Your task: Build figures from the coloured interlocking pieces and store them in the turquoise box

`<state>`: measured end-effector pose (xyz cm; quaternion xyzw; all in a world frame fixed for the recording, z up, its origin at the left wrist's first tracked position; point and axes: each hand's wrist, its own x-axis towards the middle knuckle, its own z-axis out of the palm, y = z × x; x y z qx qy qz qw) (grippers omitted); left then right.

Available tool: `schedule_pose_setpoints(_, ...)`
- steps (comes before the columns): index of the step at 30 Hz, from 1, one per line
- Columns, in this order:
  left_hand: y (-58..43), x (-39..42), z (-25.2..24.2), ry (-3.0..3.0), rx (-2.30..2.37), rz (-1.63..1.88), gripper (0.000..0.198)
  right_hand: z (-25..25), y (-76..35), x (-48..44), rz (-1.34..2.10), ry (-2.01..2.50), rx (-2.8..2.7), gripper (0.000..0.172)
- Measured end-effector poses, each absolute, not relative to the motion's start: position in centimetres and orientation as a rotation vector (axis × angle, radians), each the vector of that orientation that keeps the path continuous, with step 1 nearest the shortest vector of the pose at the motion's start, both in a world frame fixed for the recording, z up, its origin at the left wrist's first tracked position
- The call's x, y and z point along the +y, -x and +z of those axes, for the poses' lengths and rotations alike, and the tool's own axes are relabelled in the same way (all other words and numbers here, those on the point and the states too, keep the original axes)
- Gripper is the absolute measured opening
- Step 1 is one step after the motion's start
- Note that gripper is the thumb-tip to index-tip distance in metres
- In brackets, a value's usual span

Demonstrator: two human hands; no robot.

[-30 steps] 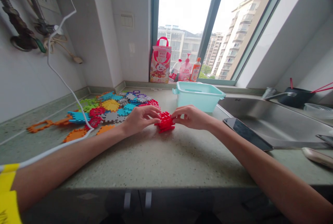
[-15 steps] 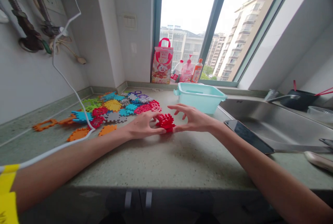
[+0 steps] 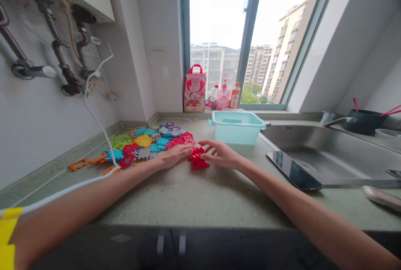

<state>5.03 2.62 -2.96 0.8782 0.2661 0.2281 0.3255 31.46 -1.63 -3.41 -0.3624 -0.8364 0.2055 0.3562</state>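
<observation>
home kitchen | steel sink (image 3: 319, 153), tap (image 3: 336, 120) | stone counter (image 3: 203, 194) | high-rise window (image 3: 238, 31)

Red blocks (image 3: 196, 160) between left hand (image 3: 174, 156), right hand (image 3: 219, 157)

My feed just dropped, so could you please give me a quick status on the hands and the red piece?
Left hand and right hand open, touching red block cluster. Cluster resting on counter. Loose coloured pieces beside left hand.
</observation>
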Motion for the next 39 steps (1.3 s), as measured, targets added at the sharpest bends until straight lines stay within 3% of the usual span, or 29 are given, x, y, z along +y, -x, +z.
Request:
schedule_pose_setpoints(4,-5.0,2.8,-3.3,-2.209,0.723,0.586,0.081,-3.3,-31.2,-1.8,0.224,0.974,-2.116,0.038)
schedule_pose_setpoints(9,-4.6,2.1,-3.6,-2.157,0.699,0.598,0.092,-3.4,-30.6,-1.9,0.376,1.086,-2.044,0.019)
schedule_pose_setpoints(12,-4.4,2.3,-3.6,-2.157,0.671,0.569,0.084,-3.4,-30.3,-2.3,0.552,1.025,-2.061,0.03)
schedule_pose_setpoints(15,-4.4,2.7,-3.7,-2.148,0.692,0.582,0.072,-3.5,-30.3,-2.5,0.704,0.979,-2.07,0.054)
schedule_pose_setpoints(17,-4.5,2.8,-3.8,-2.111,0.701,0.614,0.069,-3.6,-30.4,-2.5,0.716,0.988,-2.07,0.07)
schedule_pose_setpoints(19,-4.7,2.6,-3.7,-2.084,0.704,0.638,0.066,-3.9,-30.4,-2.3,0.675,1.014,-2.08,0.075)
schedule_pose_setpoints(25,-5.0,2.3,-3.5,-2.145,0.696,0.675,0.048,-4.3,-30.1,-2.0,0.728,1.006,-2.05,0.05)
schedule_pose_setpoints(30,-5.2,2.9,-4.0,-2.288,0.845,0.821,0.054,-4.2,-29.7,-2.2,0.687,0.959,-2.024,0.051)
schedule_pose_setpoints(39,-5.1,2.5,-3.7,-2.283,0.636,0.677,0.032,-4.3,-29.6,-2.4,0.691,0.967,-2.1,0.047)
